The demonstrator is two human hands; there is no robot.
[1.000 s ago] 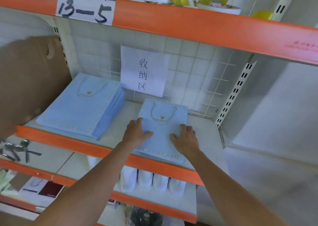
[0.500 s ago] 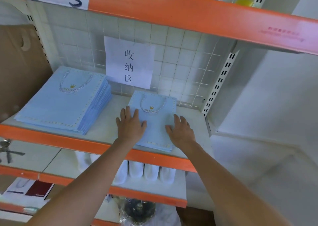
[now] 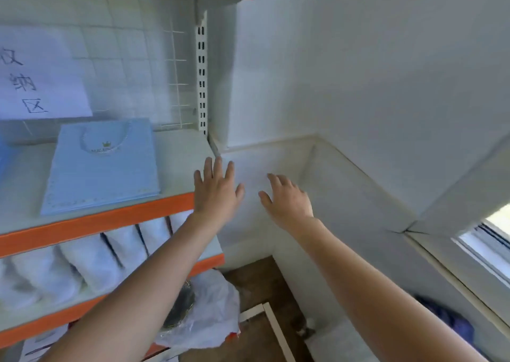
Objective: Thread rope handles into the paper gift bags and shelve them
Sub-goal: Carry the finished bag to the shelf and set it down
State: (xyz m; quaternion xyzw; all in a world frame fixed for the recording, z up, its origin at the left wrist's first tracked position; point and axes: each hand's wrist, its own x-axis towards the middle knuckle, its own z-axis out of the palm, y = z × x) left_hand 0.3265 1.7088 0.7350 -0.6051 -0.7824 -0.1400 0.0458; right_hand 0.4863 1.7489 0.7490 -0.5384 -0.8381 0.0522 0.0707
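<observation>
A light blue paper gift bag (image 3: pixel 102 166) lies flat on the white shelf board (image 3: pixel 182 152), its rope handle and small crown logo facing up. My left hand (image 3: pixel 216 189) hovers just off the shelf's right end with straight, spread fingers and holds nothing. My right hand (image 3: pixel 288 199) hangs in the air further right, in front of the white wall, fingers relaxed and empty. Both hands are apart from the bag.
An orange shelf beam (image 3: pixel 96 221) runs under the bag. A paper sign (image 3: pixel 41 77) hangs on the wire grid behind. White rolls (image 3: pixel 82 265) fill the shelf below. A plastic bag (image 3: pixel 209 314) lies on the floor; a window (image 3: pixel 485 243) is at the right.
Both hands have lifted off the blue bag and moved right, past the shelf's end. The view has swung right; the larger stack of bags is almost out of frame.
</observation>
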